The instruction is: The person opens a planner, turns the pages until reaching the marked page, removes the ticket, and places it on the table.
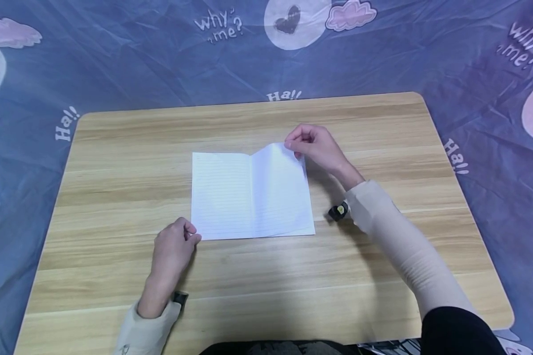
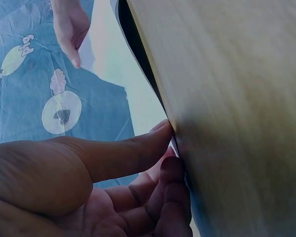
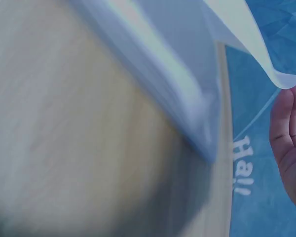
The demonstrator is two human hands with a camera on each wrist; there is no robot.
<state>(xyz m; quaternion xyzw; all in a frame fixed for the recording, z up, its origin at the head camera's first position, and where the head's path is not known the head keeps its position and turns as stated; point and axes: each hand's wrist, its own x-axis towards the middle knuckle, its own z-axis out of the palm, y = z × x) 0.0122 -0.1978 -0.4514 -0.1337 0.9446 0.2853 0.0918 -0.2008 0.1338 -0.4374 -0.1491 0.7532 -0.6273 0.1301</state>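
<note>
While the left hand [image 1: 173,249] pins the near-left corner of the lined sheet [image 1: 250,195] with thumb and curled fingers, the right hand [image 1: 315,145] pinches the far-right corner, lifted off the wooden table [image 1: 115,162]. Sheet's left half lies flat; right half bows up along a centre crease. Bare table on all sides of both hands, widest outboard of each hand. Blue printed cloth [image 1: 115,59] past the table's edges.

**Cartoon words ring the wooden table**

The blue printed fabric sheet [image 1: 115,64] under the table carries white lettering: "why me?" at top centre and again at the right edge, and "Ha!!" in three places around the table. The right wrist view repeats "Ha!!", seemingly the same print, blurred.
</note>
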